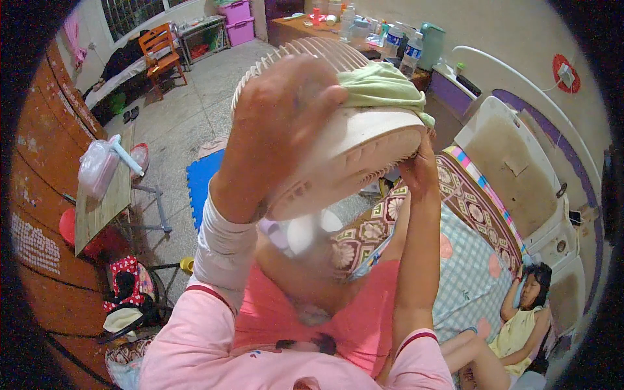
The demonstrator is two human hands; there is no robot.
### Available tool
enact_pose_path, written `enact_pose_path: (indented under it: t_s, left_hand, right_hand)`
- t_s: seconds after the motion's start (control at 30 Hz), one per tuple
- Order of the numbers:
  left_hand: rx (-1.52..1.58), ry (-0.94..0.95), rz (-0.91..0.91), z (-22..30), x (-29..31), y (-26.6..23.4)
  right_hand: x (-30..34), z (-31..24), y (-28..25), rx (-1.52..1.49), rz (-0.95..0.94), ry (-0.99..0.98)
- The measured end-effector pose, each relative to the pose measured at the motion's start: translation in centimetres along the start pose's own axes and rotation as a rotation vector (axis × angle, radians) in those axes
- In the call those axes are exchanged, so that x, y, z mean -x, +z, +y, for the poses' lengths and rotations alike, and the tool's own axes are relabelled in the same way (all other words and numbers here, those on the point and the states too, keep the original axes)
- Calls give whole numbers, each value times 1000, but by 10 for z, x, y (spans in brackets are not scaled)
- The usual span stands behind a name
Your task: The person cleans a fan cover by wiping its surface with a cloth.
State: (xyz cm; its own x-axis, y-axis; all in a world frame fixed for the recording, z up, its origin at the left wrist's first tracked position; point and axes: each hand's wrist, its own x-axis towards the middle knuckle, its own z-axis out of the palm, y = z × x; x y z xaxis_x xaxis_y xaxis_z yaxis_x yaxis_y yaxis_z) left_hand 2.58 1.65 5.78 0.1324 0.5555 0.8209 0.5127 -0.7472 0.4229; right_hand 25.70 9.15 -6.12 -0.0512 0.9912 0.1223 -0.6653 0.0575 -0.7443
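A cream plastic housing (364,146) with a slatted grille, which looks like part of a fan, is held up tilted in front of me. My right hand (421,166) grips its right edge, thumb and fingers around the rim. Over its upper side lies a light green cloth (383,88), bunched and draped toward the right end. My left hand (286,117), slightly blurred, is closed at the left end of the cloth, against the grille. Its fingertips are partly hidden. Below the housing, blurred white round shapes (302,234) show near my legs; I cannot make out what they are.
A person (520,325) lies on the bed (461,266) at right. Behind stands a cluttered table (299,29) with bottles. On the left are a folding table (104,208) carrying a plastic-wrapped bundle, a blue foam mat (205,185) and an orange chair (161,52).
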Motion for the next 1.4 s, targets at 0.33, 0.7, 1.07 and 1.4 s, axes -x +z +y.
enact_pose_path:
  t_s: [0.33,0.7,1.07,1.4]
  left_hand:
    - [-50,-70,135,-4,38,-18]
    - [181,-198,398,-37,108,-12]
    - [-76,-46,184,-7,32,-10]
    - [-105,36,61,-1,24,-10]
  right_hand:
    - [-10,-20,17,180,-170,-67]
    - [3,-52,68,501,-215,-243]
    - [-4,-17,19,159,-102,-68]
    - [2,-13,5,61,-39,-45]
